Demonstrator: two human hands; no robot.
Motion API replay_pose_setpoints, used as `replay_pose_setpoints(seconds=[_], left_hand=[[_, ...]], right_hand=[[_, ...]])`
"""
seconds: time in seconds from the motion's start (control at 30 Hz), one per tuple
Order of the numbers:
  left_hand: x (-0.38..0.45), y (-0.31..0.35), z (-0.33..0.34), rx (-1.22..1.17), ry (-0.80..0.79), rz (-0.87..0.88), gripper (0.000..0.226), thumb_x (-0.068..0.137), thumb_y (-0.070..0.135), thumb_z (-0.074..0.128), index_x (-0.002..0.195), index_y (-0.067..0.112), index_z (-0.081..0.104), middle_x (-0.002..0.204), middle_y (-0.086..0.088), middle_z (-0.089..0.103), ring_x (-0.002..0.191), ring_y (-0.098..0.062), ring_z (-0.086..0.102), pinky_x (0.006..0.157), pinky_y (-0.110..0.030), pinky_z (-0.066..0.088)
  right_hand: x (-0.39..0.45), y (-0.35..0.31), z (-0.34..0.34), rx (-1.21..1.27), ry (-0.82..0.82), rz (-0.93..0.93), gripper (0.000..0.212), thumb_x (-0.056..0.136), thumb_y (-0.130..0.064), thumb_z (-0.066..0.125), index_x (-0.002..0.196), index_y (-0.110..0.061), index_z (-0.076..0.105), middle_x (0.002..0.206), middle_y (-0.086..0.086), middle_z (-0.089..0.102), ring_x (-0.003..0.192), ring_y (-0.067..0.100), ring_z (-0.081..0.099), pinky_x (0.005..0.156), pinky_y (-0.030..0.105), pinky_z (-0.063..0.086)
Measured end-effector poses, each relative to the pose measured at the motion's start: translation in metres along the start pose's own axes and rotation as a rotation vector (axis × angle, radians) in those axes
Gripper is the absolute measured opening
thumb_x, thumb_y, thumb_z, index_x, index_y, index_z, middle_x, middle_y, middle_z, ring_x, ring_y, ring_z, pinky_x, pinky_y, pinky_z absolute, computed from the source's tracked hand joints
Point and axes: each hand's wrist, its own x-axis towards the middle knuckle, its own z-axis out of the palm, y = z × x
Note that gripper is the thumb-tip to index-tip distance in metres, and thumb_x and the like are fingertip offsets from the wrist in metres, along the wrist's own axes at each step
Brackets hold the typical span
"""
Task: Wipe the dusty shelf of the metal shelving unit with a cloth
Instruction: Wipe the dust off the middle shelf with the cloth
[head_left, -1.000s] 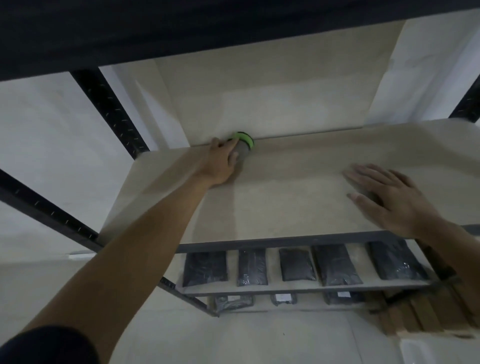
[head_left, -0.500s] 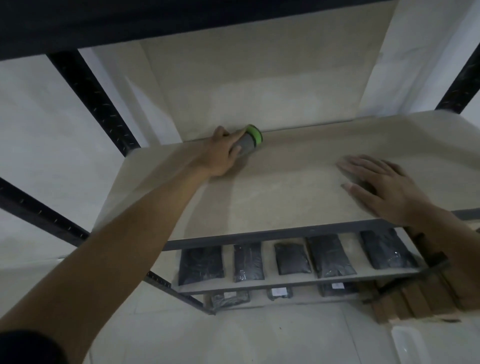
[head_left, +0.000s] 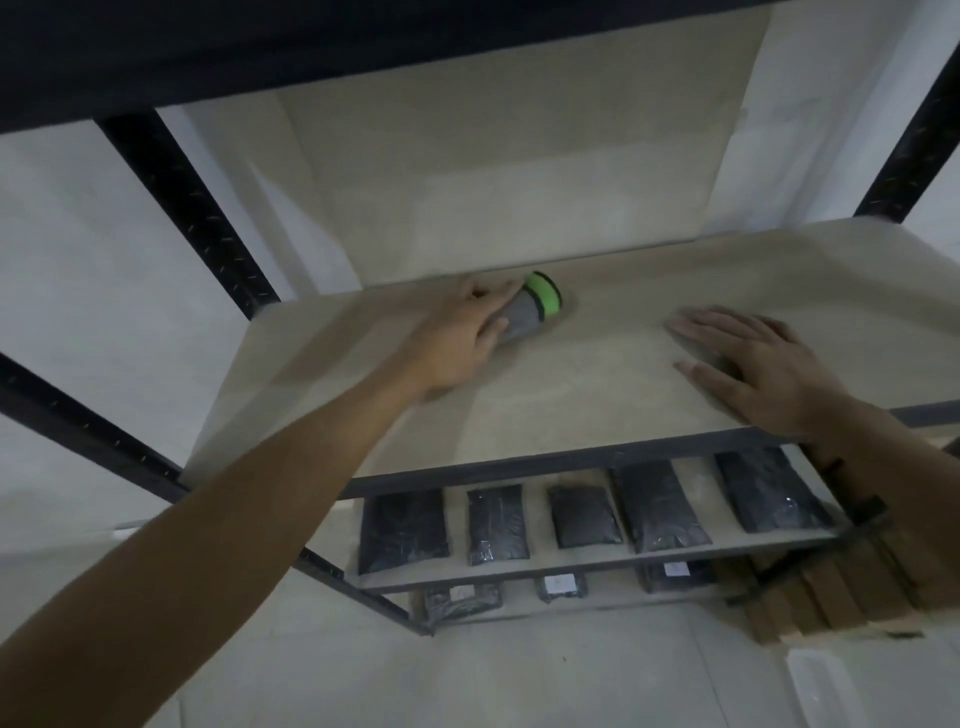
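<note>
A beige board forms the shelf (head_left: 571, 410) of a black metal shelving unit, at chest height in front of me. My left hand (head_left: 457, 338) reaches to the back left of the board and presses a grey cloth with a bright green edge (head_left: 532, 312) onto it. The cloth sticks out to the right of my fingers. My right hand (head_left: 753, 369) lies flat on the board near its front right, fingers spread, holding nothing.
Black perforated uprights stand at the back left (head_left: 192, 208) and back right (head_left: 914, 130); a dark shelf runs overhead. Several black packets (head_left: 660, 509) lie on the shelf below. Wooden pieces (head_left: 821, 597) lean at the lower right, beside a white object (head_left: 857, 691).
My left hand has slid the cloth a little to the right, away from the back edge of the board. My right hand has stayed flat in place.
</note>
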Motion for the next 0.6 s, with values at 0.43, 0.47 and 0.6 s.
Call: replay_pose_setpoints(seconds=[0.43, 0.47, 0.6], left_hand=[[-0.067, 0.058, 0.015, 0.004, -0.094, 0.217, 0.052, 0.107, 0.033, 0.039, 0.158, 0.035, 0.029, 0.116, 0.005, 0.036, 0.089, -0.022, 0.053, 0.079, -0.036, 0.047], [-0.057, 0.048, 0.011, -0.025, -0.058, 0.172, 0.053, 0.105, 0.038, 0.035, 0.158, 0.036, 0.028, 0.122, 0.001, 0.042, 0.097, -0.026, 0.057, 0.086, -0.039, 0.05], [-0.013, 0.008, 0.006, 0.057, -0.004, -0.067, 0.059, 0.103, 0.042, 0.032, 0.159, 0.026, 0.029, 0.146, -0.025, 0.048, 0.126, -0.042, 0.053, 0.104, -0.045, 0.046]], right_hand=[[-0.002, 0.0, -0.001, 0.027, -0.015, 0.014, 0.066, 0.095, -0.068, 0.023, 0.155, -0.042, 0.03, 0.163, -0.016, 0.029, 0.152, 0.009, 0.021, 0.121, 0.04, 0.018], [-0.001, 0.0, -0.001, 0.023, -0.015, 0.014, 0.065, 0.095, -0.069, 0.023, 0.155, -0.043, 0.03, 0.163, -0.017, 0.029, 0.152, 0.009, 0.021, 0.121, 0.04, 0.017], [0.0, 0.001, -0.001, 0.01, -0.031, 0.025, 0.064, 0.097, -0.066, 0.025, 0.155, -0.042, 0.028, 0.164, -0.016, 0.027, 0.152, 0.009, 0.02, 0.12, 0.037, 0.015]])
